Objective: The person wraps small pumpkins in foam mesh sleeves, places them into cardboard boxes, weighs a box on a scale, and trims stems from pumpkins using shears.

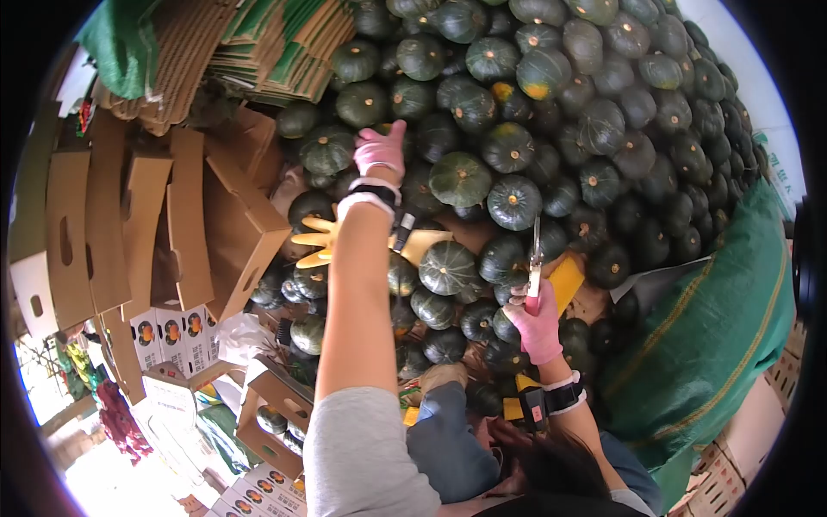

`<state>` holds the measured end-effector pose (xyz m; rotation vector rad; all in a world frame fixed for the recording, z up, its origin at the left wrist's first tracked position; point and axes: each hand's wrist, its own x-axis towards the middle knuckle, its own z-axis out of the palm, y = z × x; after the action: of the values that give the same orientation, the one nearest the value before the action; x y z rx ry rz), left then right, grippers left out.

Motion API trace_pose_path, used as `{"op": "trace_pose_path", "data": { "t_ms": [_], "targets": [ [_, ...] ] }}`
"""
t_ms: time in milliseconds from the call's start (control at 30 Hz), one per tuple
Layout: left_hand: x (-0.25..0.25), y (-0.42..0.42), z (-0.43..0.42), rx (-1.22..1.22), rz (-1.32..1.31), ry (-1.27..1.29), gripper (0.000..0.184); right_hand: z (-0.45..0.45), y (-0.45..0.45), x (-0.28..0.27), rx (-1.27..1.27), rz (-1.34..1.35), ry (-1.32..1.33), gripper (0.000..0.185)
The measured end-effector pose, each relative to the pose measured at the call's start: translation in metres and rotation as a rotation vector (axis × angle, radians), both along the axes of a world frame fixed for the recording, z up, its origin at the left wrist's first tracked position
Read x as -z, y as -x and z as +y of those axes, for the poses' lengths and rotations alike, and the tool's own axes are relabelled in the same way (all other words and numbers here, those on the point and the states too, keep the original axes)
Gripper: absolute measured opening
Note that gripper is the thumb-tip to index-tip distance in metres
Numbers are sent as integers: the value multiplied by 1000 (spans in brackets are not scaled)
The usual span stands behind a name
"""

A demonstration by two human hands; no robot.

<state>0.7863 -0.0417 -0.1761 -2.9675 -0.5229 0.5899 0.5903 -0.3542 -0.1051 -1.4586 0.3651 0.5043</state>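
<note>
My left hand (380, 153), in a pink glove, reaches forward into a large heap of dark green squashes (460, 178). Its fingers are spread against the squashes beside a striped squash (327, 151); the surface beneath the fingers is mostly hidden. Lower right, my right hand (536, 326), also pink-gloved, is closed around red-handled pruning shears (536, 271). Their thin metal blades point up toward a squash with pale streaks (514, 202). Between my arms lies another pale-striped squash (447, 267). A yellow rubber glove (317, 241) rests left of my left forearm.
Open cardboard boxes (185, 215) stand in a row at the left, below stacked flat cardboard (280, 47). Printed white boxes (172, 336) sit lower left. A large green woven sack (706, 345) bulges at the right. My bent knee (448, 431) is at the bottom.
</note>
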Motion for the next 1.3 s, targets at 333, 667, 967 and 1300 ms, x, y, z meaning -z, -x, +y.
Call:
{"op": "trace_pose_path", "data": {
  "t_ms": [333, 667, 967, 1300],
  "targets": [
    [-33, -2, 27, -45, 53, 448, 106, 0, 10, 0, 149, -19, -72, 44],
    [-67, 80, 15, -317, -32, 2512, 97, 2, 15, 13, 32, -82, 120, 47],
    [-116, 271, -9, -867, -528, 2569, 111, 13, 14, 1, -369, -339, 470, 54],
    [-104, 283, -56, -794, -922, 2343, 96, 42, 37, -66, -579, -678, 558, 61]
  ]
}}
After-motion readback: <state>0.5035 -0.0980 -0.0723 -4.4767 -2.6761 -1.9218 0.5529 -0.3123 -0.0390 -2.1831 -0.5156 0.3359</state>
